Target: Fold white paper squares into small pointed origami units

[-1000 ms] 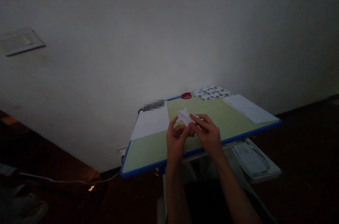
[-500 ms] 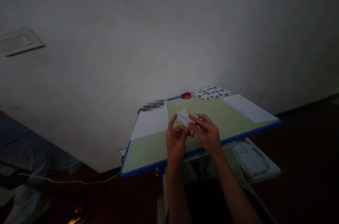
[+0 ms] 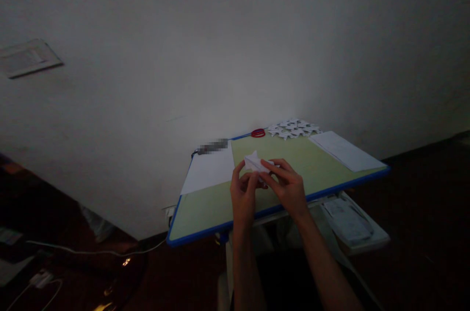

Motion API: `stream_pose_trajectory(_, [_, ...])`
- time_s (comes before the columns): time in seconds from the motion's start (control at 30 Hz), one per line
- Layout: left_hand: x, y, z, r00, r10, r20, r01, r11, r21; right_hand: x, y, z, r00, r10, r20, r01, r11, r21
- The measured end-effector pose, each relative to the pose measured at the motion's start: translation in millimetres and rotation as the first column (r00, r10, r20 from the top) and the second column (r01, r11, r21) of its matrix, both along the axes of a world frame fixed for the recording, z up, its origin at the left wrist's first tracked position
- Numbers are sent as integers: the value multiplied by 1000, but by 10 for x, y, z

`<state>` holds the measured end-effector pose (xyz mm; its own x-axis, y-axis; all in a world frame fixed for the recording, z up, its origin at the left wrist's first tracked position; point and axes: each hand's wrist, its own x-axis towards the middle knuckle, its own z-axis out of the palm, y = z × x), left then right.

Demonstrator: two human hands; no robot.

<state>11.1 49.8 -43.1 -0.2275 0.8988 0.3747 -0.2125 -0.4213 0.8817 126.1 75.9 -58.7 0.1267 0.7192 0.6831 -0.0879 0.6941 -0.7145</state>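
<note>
A small folded white paper piece (image 3: 253,162), with pointed tips, is held above the front half of the green tabletop. My left hand (image 3: 243,193) grips it from the left and below, with the thumb against its lower side. On the right, my right hand (image 3: 288,184) pinches the same piece between thumb and fingers, covering its right part. Farther back lies a cluster of similar pointed white paper pieces (image 3: 293,129). Red-handled scissors (image 3: 258,132) rest beside that cluster at the table's back edge.
White sheets (image 3: 347,150) lie at the table's right, and another white sheet (image 3: 209,169) at its left under a blurred dark strip. An open drawer (image 3: 354,225) juts out below right. The wall (image 3: 235,56) stands behind; a white cable (image 3: 110,252) runs at lower left.
Both hands stay on the folded paper, with slight shifts of the fingers and thumbs. At the far left a person's legs came into view and have mostly moved out again.
</note>
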Motion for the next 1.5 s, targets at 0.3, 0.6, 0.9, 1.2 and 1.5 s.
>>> stream_pose_trajectory(0.3, [-31, 33, -41, 999, 34, 15, -35, 999, 38, 20, -23, 5, 998, 50, 46, -51, 998, 23])
stream_pose_trajectory(0.6, [-18, 9, -25, 999, 28, 33, -30, 999, 31, 6, -34, 14, 997, 76, 13, -76, 997, -16])
stream_pose_trajectory(0.9, [-48, 48, -92, 998, 64, 2, -64, 996, 65, 10, -32, 26, 996, 91, -15, -92, 993, -79])
stream_pose_trajectory(1.2, [-27, 35, -56, 985, 163, -58, -159, 985, 69, -10, -11, 12, 991, 115, -75, -125, 979, -158])
stream_pose_trajectory(1.5, [-34, 57, -68, 970, 242, -18, -242, 970, 37, 0, -9, -8, 990, 144, 16, -143, 988, -54])
